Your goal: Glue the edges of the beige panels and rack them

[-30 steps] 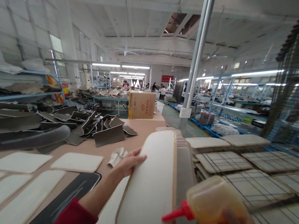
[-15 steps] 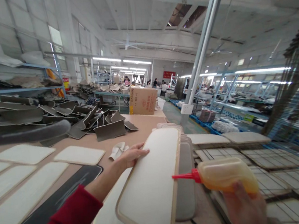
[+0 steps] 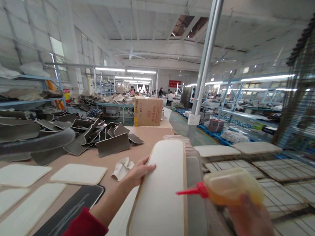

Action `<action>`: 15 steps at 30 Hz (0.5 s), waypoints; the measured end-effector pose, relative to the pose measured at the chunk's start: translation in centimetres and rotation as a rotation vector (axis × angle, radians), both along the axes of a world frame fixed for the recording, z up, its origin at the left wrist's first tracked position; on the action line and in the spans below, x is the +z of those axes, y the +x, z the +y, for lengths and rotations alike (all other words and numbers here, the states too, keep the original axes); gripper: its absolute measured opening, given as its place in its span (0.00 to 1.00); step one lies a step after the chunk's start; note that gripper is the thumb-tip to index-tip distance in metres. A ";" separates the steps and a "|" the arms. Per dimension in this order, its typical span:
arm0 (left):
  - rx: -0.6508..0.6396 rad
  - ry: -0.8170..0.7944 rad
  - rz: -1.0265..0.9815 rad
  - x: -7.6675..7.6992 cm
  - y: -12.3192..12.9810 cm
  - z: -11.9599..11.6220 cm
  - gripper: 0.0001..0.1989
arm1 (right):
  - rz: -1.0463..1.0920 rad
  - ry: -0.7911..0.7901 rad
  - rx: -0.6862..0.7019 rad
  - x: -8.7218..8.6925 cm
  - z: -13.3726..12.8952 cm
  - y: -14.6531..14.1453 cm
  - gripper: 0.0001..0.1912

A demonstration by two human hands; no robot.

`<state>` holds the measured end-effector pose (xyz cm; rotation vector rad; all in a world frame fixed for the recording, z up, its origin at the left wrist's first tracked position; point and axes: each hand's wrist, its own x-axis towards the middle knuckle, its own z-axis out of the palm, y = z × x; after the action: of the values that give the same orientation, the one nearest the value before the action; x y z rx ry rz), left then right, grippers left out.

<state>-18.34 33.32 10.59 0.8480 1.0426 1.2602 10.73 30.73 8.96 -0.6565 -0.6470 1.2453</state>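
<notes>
My left hand grips the far left edge of a white, round-cornered panel with yellowish rims, its thumb on the face. The panel is raised and tilted above the table. My right hand, somewhat blurred, holds a clear squeeze bottle of amber liquid. Its red nozzle points left, with the tip over the panel's face near the right edge; whether it touches cannot be made out. Behind the panel stands a stack of similar panels. Another white panel lies under my left forearm.
White panels and a black board lie on the table at left. A crumpled white scrap sits beyond my left hand. Grey folded pieces and a carton are farther back. Panels on wire racks stand at right.
The bottle has shifted left, so its nozzle tip has gone from the panel's right edge to over its face. My left hand keeps its hold. The view has turned slightly.
</notes>
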 end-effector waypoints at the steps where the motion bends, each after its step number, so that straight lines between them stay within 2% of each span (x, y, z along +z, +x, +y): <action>1: 0.008 0.002 0.005 -0.1 0.5 0.1 0.43 | -0.009 0.058 -0.019 0.8 1.0 -0.5 0.32; 3: 0.030 0.006 0.018 -0.1 1.4 0.2 0.44 | -0.031 0.142 -0.053 1.7 2.6 -1.3 0.34; 5: 0.039 0.018 0.019 0.1 2.1 0.1 0.45 | -0.041 0.175 -0.057 1.8 3.6 -1.8 0.37; 9: -0.030 0.029 -0.017 0.8 2.5 -0.3 0.43 | -0.027 0.177 -0.045 1.0 4.3 -1.7 0.34; 15: -0.124 0.028 -0.079 1.3 2.4 -0.3 0.35 | -0.029 0.171 -0.027 0.4 5.1 -0.7 0.31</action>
<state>-15.94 33.02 11.85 0.8644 0.8980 1.1965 9.98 35.81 9.35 -0.5395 -0.7573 1.1429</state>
